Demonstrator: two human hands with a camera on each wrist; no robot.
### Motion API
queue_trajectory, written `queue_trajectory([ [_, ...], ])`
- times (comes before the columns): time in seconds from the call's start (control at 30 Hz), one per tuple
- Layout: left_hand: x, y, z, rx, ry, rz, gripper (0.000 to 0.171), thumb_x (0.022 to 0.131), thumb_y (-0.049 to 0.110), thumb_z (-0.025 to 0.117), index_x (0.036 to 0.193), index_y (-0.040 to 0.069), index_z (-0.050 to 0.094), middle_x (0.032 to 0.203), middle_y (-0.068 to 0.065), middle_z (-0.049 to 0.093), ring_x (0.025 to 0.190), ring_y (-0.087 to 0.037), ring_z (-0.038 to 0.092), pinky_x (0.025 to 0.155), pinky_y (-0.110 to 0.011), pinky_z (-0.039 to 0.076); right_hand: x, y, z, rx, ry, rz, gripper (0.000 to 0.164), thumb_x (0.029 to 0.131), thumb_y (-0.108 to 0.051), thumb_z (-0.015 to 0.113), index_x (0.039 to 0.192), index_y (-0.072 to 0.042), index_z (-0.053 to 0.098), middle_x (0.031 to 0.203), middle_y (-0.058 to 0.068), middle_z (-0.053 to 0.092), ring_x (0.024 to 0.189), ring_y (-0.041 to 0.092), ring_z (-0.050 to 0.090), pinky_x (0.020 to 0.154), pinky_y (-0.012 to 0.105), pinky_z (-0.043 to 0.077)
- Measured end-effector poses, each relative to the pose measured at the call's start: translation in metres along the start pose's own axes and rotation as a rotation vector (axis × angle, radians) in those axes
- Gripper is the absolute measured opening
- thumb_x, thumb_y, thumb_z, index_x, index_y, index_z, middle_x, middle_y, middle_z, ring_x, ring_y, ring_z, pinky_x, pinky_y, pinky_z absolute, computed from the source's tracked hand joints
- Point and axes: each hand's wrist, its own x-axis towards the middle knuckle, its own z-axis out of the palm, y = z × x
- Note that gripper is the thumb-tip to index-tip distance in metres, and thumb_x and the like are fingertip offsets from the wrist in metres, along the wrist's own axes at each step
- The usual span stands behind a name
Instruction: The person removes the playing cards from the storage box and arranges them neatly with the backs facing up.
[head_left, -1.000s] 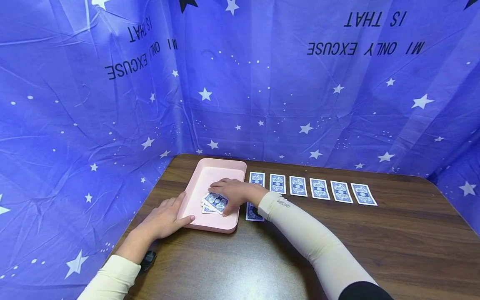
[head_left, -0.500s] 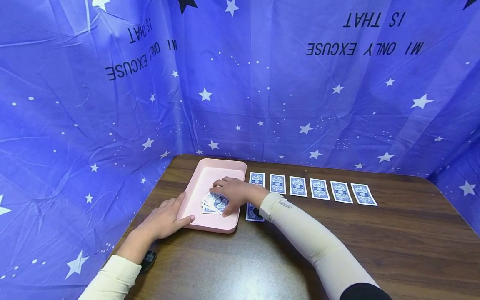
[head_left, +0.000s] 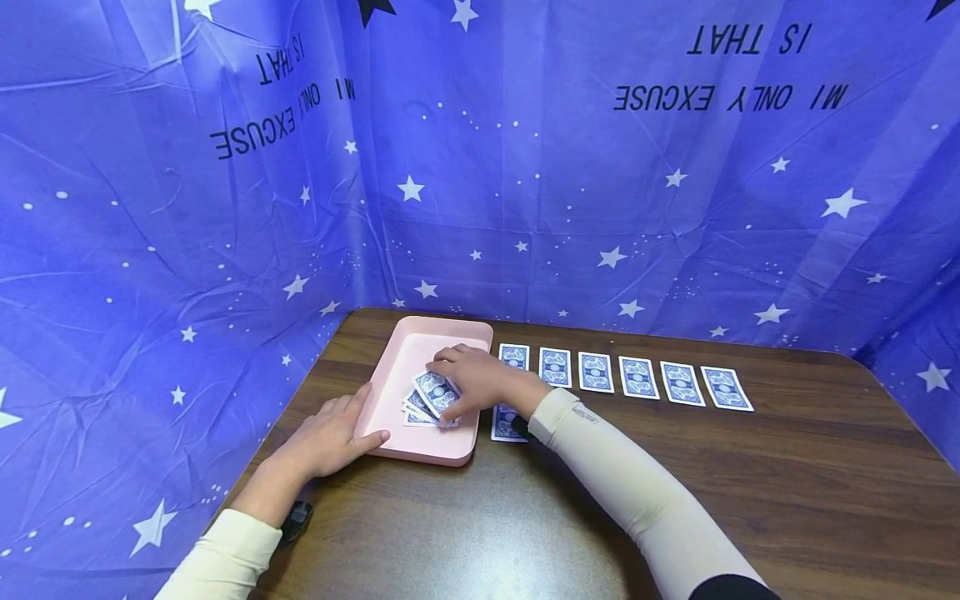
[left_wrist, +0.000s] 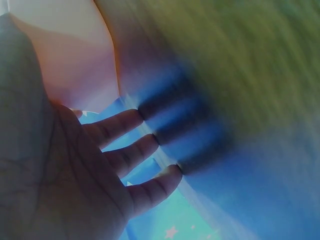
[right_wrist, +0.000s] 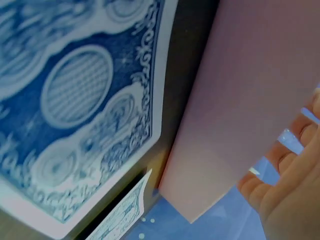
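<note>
Pink tray is holding a card pile, whose top card the right hand is apparently pinching, likely needing a clean lift next, while the left hand is resting loose-fingered against the tray.

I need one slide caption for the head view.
Right hand grips a blue-backed card in the pink tray, which the left hand touches.

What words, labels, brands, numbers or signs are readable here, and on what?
"MI ONLY EXCUSE", upside down, on the blue curtain, back and left; first word uncertain.
"IS THAT", upside down, same curtain, both places.
Small print on the right sleeve: too small to read.
Playing cards: no readable text on the backs.
</note>
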Motion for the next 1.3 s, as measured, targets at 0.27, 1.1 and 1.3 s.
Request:
queue_trajectory([
  [0.27,0.000,0.000,0.000,-0.003,0.012,0.005,0.097,0.091,0.065,0.054,0.153,-0.004,0.026,0.141,-0.029,0.048,0.128,-0.048,0.046,0.093,-0.065,0.042,-0.020,0.005,-0.007,0.010,0.056,0.064,0.095,0.077,-0.068,0.072,0.149,-0.011,0.045,0.144,0.008,0.047,0.132,0.025,0.044,0.112,0.040,0.031],
  [1.1,0.000,0.000,0.001,-0.006,0.008,0.000,0.097,0.091,0.065,0.054,0.154,-0.004,0.025,0.141,-0.030,0.047,0.128,-0.048,0.045,0.094,-0.065,0.041,-0.019,-0.023,0.003,-0.093,-0.123,0.106,0.091,0.075,-0.073,0.069,0.142,-0.013,0.055,0.131,0.004,0.058,0.121,0.022,0.051,0.107,0.044,0.037],
  [1.3,-0.001,0.001,0.000,-0.008,0.012,0.002,0.097,0.092,0.064,0.055,0.153,-0.005,0.026,0.141,-0.030,0.047,0.127,-0.049,0.045,0.094,-0.065,0.041,-0.016,-0.029,0.005,-0.104,-0.158,0.152,0.092,0.071,-0.074,0.071,0.138,-0.013,0.058,0.125,0.003,0.060,0.114,0.020,0.053,0.105,0.045,0.037],
])
